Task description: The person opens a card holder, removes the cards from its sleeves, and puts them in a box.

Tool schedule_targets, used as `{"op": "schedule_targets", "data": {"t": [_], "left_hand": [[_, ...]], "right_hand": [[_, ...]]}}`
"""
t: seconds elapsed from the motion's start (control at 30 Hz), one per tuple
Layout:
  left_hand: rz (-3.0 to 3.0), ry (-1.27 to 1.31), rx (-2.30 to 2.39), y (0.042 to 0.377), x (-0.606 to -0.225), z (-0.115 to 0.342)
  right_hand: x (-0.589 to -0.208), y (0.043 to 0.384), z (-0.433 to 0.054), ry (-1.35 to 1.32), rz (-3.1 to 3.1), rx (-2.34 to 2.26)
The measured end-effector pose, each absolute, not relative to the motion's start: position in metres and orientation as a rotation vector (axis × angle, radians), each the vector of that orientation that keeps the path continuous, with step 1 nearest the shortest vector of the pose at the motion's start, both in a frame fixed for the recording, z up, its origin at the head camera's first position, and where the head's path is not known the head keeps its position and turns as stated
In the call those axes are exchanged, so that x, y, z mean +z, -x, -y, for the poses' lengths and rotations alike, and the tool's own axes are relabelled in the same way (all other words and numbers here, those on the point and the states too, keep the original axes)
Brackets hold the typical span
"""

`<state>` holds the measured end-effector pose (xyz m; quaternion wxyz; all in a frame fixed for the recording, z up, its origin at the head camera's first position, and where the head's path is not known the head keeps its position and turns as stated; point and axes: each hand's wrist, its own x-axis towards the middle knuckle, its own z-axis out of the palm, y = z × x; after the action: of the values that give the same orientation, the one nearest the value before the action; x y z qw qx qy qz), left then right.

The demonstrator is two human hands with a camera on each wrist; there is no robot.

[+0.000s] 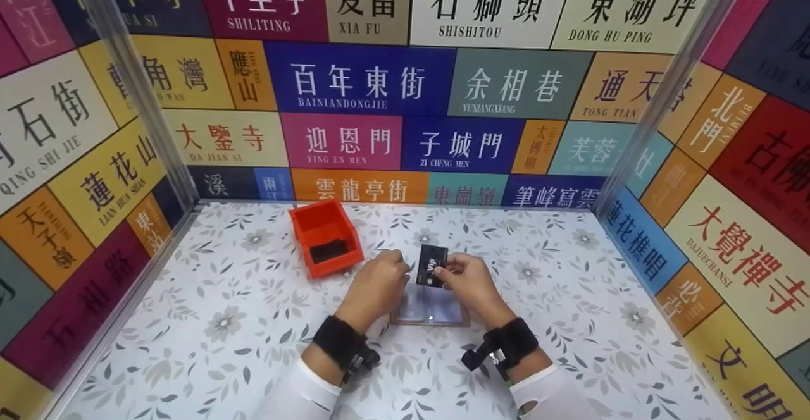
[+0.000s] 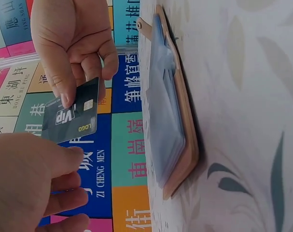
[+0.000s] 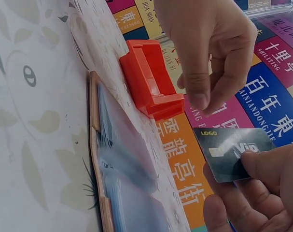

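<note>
A black VIP card [image 1: 432,262] is pinched between the thumb and fingers of my right hand [image 1: 469,281]. The chip and the LOGO lettering of the card [image 2: 71,116] face the left wrist camera. My left hand [image 1: 378,284] hovers just left of the card, fingers loosely bent and nothing in them; in the right wrist view a gap separates this hand [image 3: 211,53] from the card. Below both hands a brown card holder [image 1: 464,319] lies spread on the table, with stacks of clear plastic sleeves [image 2: 163,130] on it. A snap strap [image 2: 144,28] sticks out from its edge.
An orange-red bin [image 1: 326,227] stands to the left behind the hands, with something black [image 1: 329,251] inside. The table [image 1: 253,357] has a white leaf-print cover. Panels with colourful place-name signs [image 1: 361,78] enclose the back and both sides.
</note>
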<state>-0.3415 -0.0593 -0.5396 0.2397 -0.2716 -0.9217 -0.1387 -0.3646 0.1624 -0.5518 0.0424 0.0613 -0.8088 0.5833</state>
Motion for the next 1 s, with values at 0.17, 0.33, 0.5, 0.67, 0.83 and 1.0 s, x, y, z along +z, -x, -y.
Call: {"op": "schedule_targets", "data": {"t": [0.17,0.33,0.5,0.67,0.83,1.0], "left_hand": [[2.402,0.724,-0.532,0.342,-0.535,0.06],[2.334,0.712,-0.645,0.341,-0.531,0.057],[2.347,0.702,-0.739,0.338,-0.53,0.053],[2.334,0.701,-0.865,0.334,-0.528,0.051],[2.324,0.7,-1.017,0.332,-0.526,0.05],[2.302,0.713,-1.12,0.333,-0.525,0.05]], "right_hand": [[-0.552,0.363,-0.16,-0.259,2.354,1.957],[-0.55,0.362,-0.158,-0.34,2.288,2.021],[-0.549,0.361,-0.158,-0.395,2.245,2.013],[-0.549,0.36,-0.159,-0.452,2.18,2.092],[-0.549,0.359,-0.158,-0.517,2.151,2.143],[-0.549,0.358,-0.157,-0.532,2.15,2.142]]}}
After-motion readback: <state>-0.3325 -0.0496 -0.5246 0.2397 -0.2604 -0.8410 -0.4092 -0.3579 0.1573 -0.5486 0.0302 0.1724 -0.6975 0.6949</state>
